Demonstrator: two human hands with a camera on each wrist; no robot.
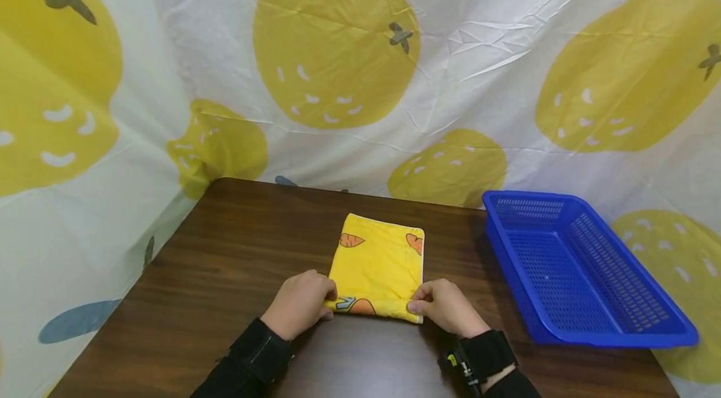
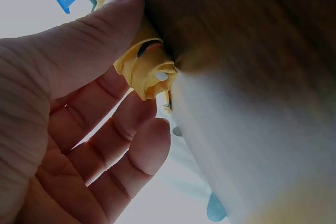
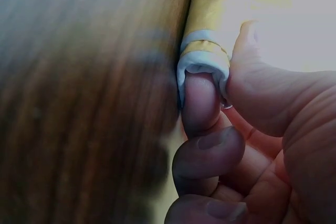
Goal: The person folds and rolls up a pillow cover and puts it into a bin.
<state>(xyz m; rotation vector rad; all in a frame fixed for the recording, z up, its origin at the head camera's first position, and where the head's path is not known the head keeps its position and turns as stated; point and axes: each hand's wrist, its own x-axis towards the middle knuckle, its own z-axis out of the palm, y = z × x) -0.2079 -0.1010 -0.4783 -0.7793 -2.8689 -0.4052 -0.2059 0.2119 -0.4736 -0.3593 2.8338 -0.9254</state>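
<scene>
A yellow cloth (image 1: 376, 263) printed with orange carrots and edged in white lies folded into a squarish shape on the table. Its near edge is doubled over into a thick fold. My left hand (image 1: 301, 305) pinches the near left corner, with the thumb laid over the fold. Bunched layers of the cloth (image 2: 144, 72) show beside that thumb in the left wrist view. At the near right corner my right hand (image 1: 447, 307) pinches the other end of the fold. In the right wrist view, one fingertip (image 3: 202, 98) sits inside the white-edged fold, with the thumb against its outside.
To the right stands a blue plastic basket (image 1: 608, 340) with perforated sides and floor. The dark wood table (image 1: 225, 260) meets a white curtain (image 1: 349, 154) with yellow fruit prints at the back and left.
</scene>
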